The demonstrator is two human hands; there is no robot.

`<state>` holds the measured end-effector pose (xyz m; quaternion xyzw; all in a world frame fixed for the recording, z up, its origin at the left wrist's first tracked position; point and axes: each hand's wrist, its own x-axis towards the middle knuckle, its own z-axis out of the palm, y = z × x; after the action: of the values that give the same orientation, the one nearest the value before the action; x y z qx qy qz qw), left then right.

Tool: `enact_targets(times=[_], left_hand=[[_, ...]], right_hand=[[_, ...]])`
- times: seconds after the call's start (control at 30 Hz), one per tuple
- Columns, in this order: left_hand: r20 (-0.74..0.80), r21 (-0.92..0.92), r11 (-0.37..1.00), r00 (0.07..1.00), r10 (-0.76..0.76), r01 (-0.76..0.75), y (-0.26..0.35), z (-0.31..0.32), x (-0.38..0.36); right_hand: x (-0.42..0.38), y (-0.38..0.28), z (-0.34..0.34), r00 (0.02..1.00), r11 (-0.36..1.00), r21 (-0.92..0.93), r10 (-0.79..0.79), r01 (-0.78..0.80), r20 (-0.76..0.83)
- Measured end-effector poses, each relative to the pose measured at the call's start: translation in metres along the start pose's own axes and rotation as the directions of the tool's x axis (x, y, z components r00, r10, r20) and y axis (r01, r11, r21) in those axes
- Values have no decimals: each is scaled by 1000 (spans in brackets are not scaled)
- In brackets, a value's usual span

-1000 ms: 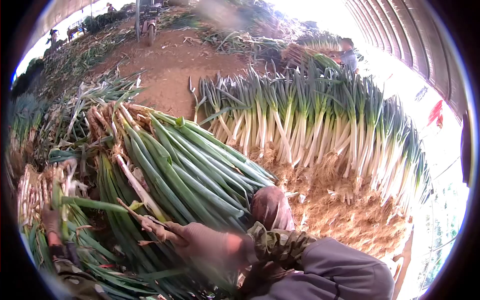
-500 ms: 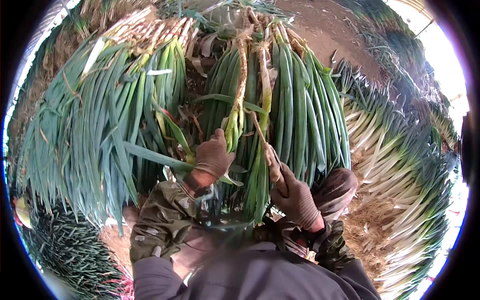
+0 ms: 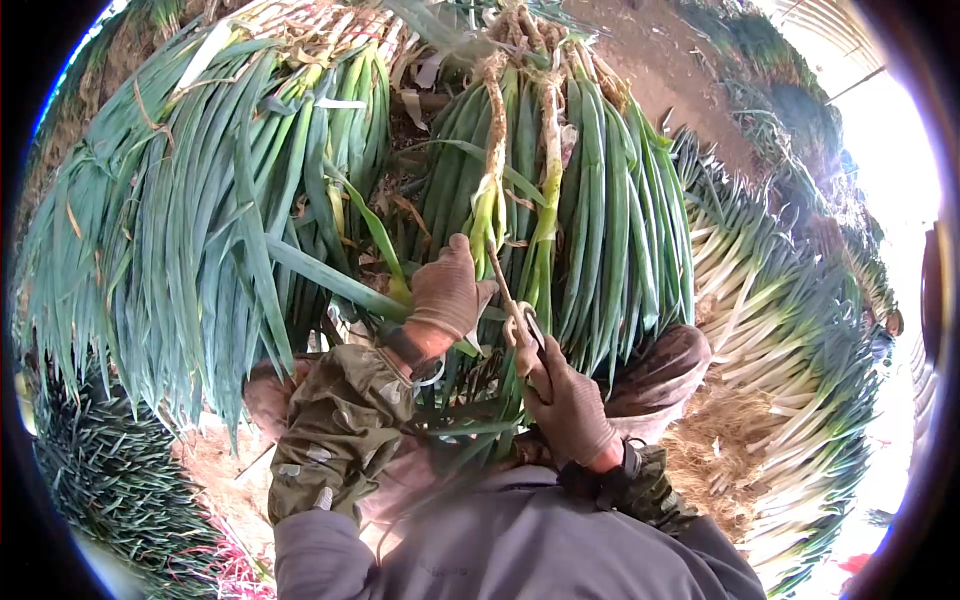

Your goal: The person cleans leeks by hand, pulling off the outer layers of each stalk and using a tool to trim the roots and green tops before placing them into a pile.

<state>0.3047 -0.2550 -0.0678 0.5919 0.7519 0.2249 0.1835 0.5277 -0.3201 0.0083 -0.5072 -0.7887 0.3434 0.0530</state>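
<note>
Closer to the left hand point(image 3: 445, 290) than half a second ago, the right hand point(image 3: 572, 405) brings its slender tool point(image 3: 503, 292) leftward, the tip shifting from between two leeks to the lower end of the left one. We see the gloved right hand clamped on the tool. The left hand's fingers are curled beside that leek's green end; we cannot tell whether they grip it. This left leek point(image 3: 495, 140) lies root end away from us on a heap of green leeks point(image 3: 610, 200), its shaft brown and soil-stained, turning yellow-green lower down. The right leek point(image 3: 550, 160) lies near it, similarly stained. Well to the right we see a row of pale-shafted leeks point(image 3: 770, 320), and farther off, bare soil point(image 3: 655, 60).
</note>
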Motion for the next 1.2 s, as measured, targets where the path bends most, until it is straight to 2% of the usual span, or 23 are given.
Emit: enact_targets(times=[0.03,0.13,0.23,0.33,0.47,0.6,0.63,0.73,1.0,1.03,1.13,1.2], left_hand=[[-24,38,999,999,21,-20,1,0,-1],[100,22,999,994,-42,40,8,-11,0],[15,76,997,1000,-12,11,2,2,2],[37,73,997,999,10,-13,0,2,1],[47,62,998,999,19,-22,5,-4,-2],[47,33,999,999,23,-25,3,-2,-1],[37,36,999,999,28,-30,3,-2,-2],[37,37,999,999,21,-23,4,-1,0],[12,74,996,999,51,-52,5,1,-2],[2,69,996,999,48,-48,4,3,-1],[-25,59,998,999,38,-37,0,11,-1],[-39,58,998,998,39,-37,0,12,-1]], right_hand=[[5,-2,1,999,999,-21,-32,32,-17],[23,0,7,995,995,-70,-77,72,-68],[42,3,12,991,995,-91,-51,40,-120],[63,10,11,983,974,-192,-146,123,-110],[92,14,8,975,971,-214,-146,109,-168],[124,12,-5,973,983,-183,-35,-7,-227],[128,18,-4,968,979,-206,-54,3,-244],[156,27,-11,969,977,-209,-17,-36,-248],[221,20,-45,978,969,-242,-92,45,-189],[231,21,-44,966,965,-256,-109,47,-234],[257,11,-53,968,955,-295,-110,40,-226],[278,15,-56,965,933,-340,-185,114,-184]])
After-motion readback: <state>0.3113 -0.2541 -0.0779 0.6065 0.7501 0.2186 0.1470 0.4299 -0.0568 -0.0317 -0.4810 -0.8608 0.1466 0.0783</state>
